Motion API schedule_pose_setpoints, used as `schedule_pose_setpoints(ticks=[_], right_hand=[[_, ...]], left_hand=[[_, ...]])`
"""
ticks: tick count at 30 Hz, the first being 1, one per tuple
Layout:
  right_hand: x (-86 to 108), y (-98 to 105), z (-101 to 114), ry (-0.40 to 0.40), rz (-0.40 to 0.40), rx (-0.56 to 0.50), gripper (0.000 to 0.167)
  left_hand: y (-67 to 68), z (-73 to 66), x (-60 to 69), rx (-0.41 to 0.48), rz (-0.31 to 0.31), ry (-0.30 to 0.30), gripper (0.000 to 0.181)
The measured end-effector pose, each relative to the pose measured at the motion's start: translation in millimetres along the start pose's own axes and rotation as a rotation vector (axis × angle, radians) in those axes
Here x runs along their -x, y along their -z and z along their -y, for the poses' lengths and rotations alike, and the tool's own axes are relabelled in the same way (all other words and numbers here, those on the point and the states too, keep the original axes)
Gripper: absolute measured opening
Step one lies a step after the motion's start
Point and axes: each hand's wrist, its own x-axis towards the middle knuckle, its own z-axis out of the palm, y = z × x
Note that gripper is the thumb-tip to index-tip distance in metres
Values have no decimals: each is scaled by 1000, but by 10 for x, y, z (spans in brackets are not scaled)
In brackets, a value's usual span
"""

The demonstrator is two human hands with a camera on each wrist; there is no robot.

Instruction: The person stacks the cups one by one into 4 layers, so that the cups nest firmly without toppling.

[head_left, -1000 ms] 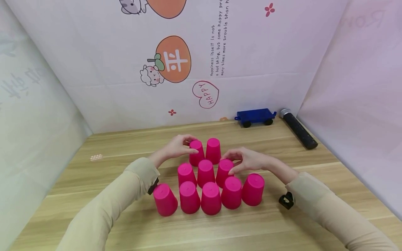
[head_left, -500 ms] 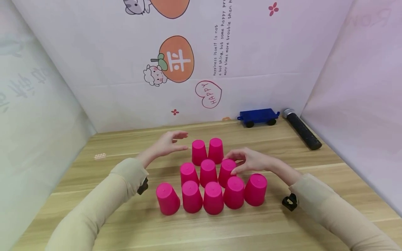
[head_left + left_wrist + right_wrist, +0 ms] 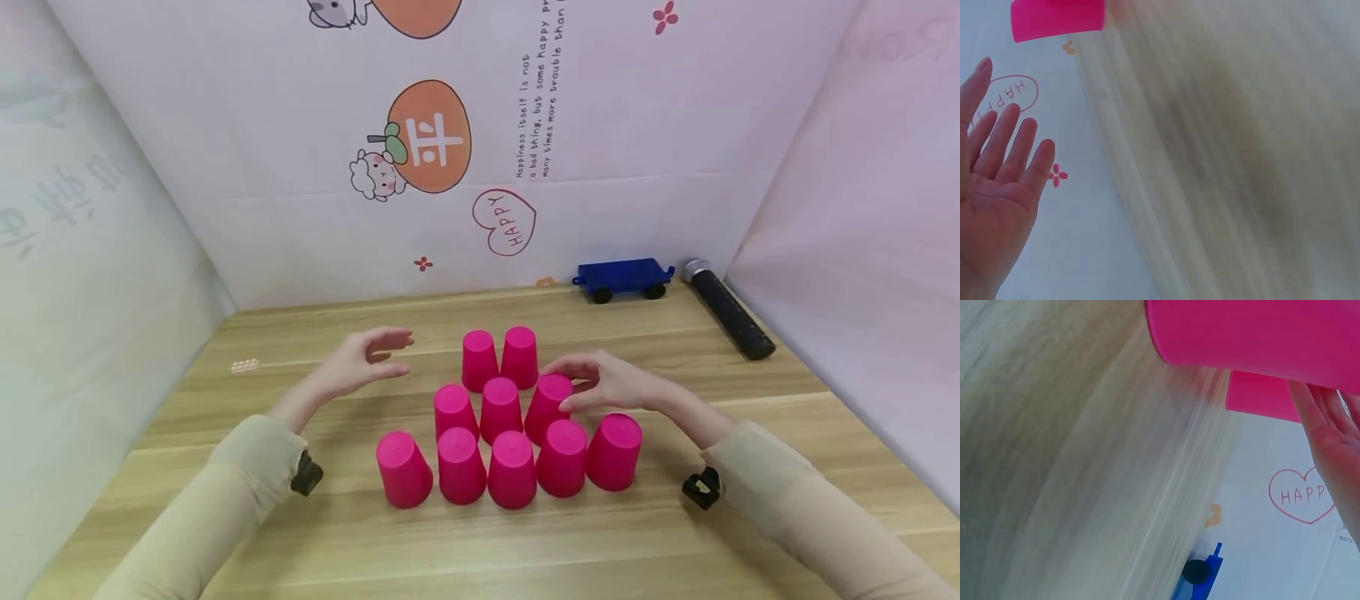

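Note:
Pink cups stand upside down in three rows: two at the back, such as the back left cup, three in the middle and several in front, such as the front left cup. My left hand hovers left of the back row, fingers apart and holding nothing; the left wrist view shows its palm below a pink cup. With thumb and fingers my right hand grips the right cup of the middle row. In the right wrist view that hand is partly hidden by a cup.
At the back right of the wooden table stand a blue toy wagon and a black microphone. Printed white cloth rises behind and at both sides. A black strap piece shows under the right sleeve.
My left hand has let go of the back left cup and moved away to the left. The right hand stays at its cup. The whole head view has shifted slightly.

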Motion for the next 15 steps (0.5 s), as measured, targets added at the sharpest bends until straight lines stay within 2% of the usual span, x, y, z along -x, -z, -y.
schedule_pose_setpoints(ticks=[6,10,15], right_hand=[[83,54,-12,-7,-84,-21,47],[136,114,-44,-47,-184,35,46],[176,204,-115,-121,-288,107,45]], left_hand=[[-135,96,209,68,-4,-6,58],[-234,111,296,88,-7,-25,57],[-323,64,342,129,39,-17,58]])
